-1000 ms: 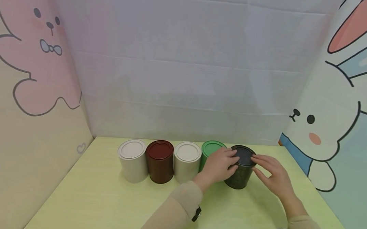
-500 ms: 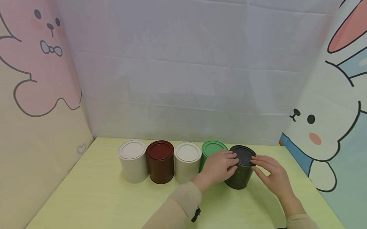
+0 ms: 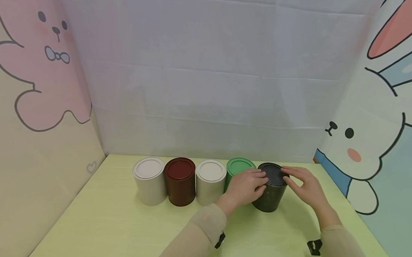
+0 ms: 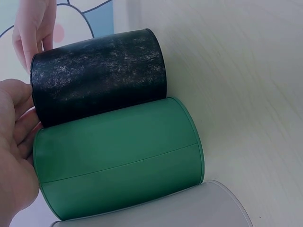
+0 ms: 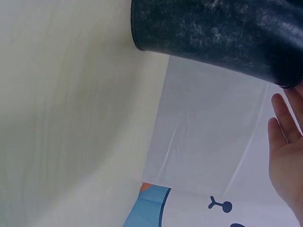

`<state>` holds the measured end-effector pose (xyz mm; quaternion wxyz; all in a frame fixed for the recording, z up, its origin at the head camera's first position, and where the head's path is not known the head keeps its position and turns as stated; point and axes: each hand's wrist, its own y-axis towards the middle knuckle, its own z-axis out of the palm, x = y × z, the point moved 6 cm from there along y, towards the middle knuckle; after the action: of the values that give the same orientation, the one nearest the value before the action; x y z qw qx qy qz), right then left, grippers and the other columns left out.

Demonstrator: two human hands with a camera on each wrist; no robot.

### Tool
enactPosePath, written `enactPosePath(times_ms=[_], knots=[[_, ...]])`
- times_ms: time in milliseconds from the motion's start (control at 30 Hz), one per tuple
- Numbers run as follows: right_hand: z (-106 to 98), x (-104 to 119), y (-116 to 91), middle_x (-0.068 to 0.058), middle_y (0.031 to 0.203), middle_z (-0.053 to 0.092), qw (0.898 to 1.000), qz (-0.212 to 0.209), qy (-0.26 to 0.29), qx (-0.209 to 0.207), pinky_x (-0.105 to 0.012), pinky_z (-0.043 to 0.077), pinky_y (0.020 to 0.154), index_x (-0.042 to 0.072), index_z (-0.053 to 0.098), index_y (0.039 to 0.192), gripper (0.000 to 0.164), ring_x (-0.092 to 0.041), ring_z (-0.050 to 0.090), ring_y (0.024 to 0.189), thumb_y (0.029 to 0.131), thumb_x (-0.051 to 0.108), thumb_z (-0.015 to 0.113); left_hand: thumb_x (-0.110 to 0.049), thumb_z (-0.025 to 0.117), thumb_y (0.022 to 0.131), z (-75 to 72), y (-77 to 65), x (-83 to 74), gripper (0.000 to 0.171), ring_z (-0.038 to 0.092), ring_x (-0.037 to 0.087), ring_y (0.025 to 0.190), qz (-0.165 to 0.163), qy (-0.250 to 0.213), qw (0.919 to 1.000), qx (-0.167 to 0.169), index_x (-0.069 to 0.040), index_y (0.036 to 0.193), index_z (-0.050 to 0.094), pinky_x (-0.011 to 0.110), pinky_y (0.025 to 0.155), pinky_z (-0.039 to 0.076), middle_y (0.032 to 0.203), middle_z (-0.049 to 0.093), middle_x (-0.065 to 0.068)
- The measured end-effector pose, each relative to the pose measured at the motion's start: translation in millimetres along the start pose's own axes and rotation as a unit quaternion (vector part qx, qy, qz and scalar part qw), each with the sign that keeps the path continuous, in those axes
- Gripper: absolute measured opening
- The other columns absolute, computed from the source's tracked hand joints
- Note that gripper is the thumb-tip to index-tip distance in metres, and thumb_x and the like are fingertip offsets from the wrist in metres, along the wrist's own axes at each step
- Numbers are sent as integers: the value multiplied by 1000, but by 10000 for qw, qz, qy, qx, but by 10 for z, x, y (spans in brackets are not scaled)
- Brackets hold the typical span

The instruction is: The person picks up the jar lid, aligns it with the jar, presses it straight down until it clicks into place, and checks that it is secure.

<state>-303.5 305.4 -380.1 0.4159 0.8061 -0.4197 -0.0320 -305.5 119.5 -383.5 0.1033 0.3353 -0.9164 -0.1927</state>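
A black can (image 3: 270,196) with mottled sides and a dark lid stands upright at the right end of a row of cans. My left hand (image 3: 243,185) reaches over the front of the green can (image 3: 238,166), its fingertips on the left part of the black lid. In the left wrist view its fingers (image 4: 26,125) lie along the top ends of both cans. My right hand (image 3: 307,188) is at the black can's right upper rim, fingers fairly straight and touching the edge. The right wrist view shows these fingers (image 5: 284,118) extended beside the rim, not wrapped round the can.
Left of the green can stand a white can (image 3: 210,186), a dark red can (image 3: 179,185) and another white can (image 3: 149,185), close together. They stand toward the back of the pale yellow-green table (image 3: 118,232). A white cloth (image 3: 208,86) hangs behind; cartoon-printed panels flank both sides.
My right hand has risen slightly along the black can's right rim, and its wrist strap has shifted up and left. The left hand and the row of cans have stayed put.
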Motion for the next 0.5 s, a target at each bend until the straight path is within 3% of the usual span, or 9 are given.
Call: enactPosePath(times_ms=[167, 333, 500], knots=[[45, -80, 29, -16, 121, 67, 9998, -47, 131, 174, -9, 28, 100, 1, 72, 116, 31, -20, 55, 113, 86, -3, 72, -33, 57, 101, 1, -8, -1, 32, 50, 8, 130, 71, 5, 9999, -84, -23, 129, 69, 22, 113, 26, 137, 59, -6], [67, -89, 37, -12, 124, 67, 9983, -365, 448, 45, -11, 27, 103, -1, 72, 115, 33, -9, 51, 120, 84, -10, 67, -33, 56, 102, -16, -7, -5, 32, 49, 7, 130, 52, 21, 10000, -63, -24, 130, 68, 21, 113, 26, 137, 59, -6], [100, -115, 31, -11, 124, 67, 9967, -464, 662, -85, -12, 28, 104, 0, 72, 115, 36, -7, 50, 121, 84, -14, 64, -33, 56, 102, -13, -7, 4, 32, 49, 7, 131, 29, 58, 10000, -53, -24, 130, 68, 21, 113, 26, 137, 59, -7]])
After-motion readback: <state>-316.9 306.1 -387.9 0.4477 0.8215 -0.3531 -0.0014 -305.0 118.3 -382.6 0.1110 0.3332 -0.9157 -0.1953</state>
